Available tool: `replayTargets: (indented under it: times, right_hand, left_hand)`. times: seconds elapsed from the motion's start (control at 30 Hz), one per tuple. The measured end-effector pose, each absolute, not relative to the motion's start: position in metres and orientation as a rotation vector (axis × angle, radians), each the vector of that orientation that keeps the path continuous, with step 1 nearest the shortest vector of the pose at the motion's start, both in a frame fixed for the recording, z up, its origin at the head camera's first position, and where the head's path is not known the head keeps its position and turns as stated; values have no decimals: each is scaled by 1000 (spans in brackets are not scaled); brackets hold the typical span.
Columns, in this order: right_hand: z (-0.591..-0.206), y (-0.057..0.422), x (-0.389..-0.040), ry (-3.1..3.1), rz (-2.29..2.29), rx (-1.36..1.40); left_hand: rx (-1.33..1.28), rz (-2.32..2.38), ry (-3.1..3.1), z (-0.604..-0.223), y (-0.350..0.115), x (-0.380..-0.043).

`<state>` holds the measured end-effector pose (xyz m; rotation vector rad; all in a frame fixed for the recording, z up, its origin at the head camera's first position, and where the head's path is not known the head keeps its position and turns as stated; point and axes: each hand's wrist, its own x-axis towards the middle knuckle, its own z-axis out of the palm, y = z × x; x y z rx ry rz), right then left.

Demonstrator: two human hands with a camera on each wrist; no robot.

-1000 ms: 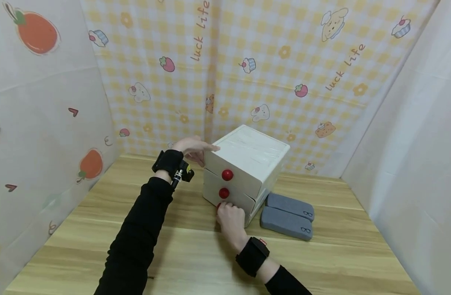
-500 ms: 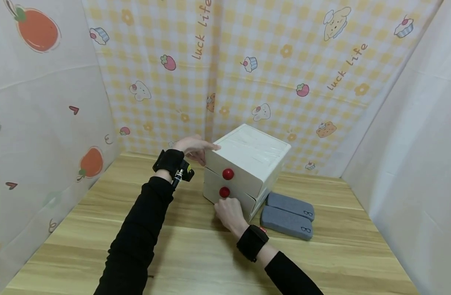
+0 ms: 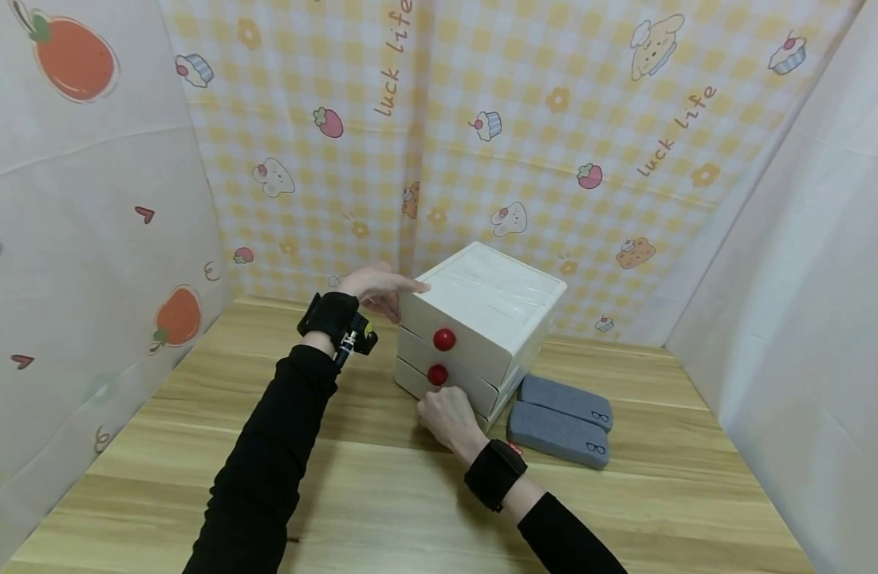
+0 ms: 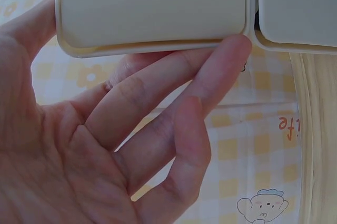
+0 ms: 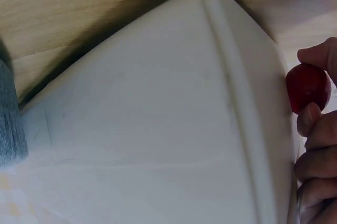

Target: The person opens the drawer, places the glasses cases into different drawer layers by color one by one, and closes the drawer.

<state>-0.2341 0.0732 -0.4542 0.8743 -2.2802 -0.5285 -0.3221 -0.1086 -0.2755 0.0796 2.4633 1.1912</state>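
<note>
A white cabinet (image 3: 492,283) with three stacked drawers stands at an angle, its drawer fronts facing front left. Two round red knobs show in the head view, the upper knob (image 3: 444,340) and the middle knob (image 3: 437,374). My right hand (image 3: 449,414) covers the bottom one there. In the right wrist view its thumb and forefinger pinch that red knob (image 5: 308,88), the other fingers curled beneath. My left hand (image 3: 376,288) rests its thumb on the cabinet's top front-left corner. Its other fingers (image 4: 224,71) stretch along the cabinet's side, a fingertip at the seam between two tiers.
Two grey glasses cases (image 3: 561,430) lie side by side against the cabinet's right. The wood-grain table (image 3: 367,494) runs back to a yellow checked curtain (image 3: 525,143). White cloths hang at left and right.
My right hand has shifted slightly up and left over the bottom knob, hiding it. The seam above the bottom drawer now shows. My left hand stays put.
</note>
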Motion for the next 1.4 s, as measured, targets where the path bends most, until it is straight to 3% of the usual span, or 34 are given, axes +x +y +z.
replayTargets:
  times: [0.57,1.4]
  right_hand:
    - [-444,68,-228,-2269,-419,888]
    - [-448,43,-181,-2328,-489,961]
  left_hand:
    - [84,1215,2452,-278,-107,-324]
    - [95,1191,2464,-278,-109,-324]
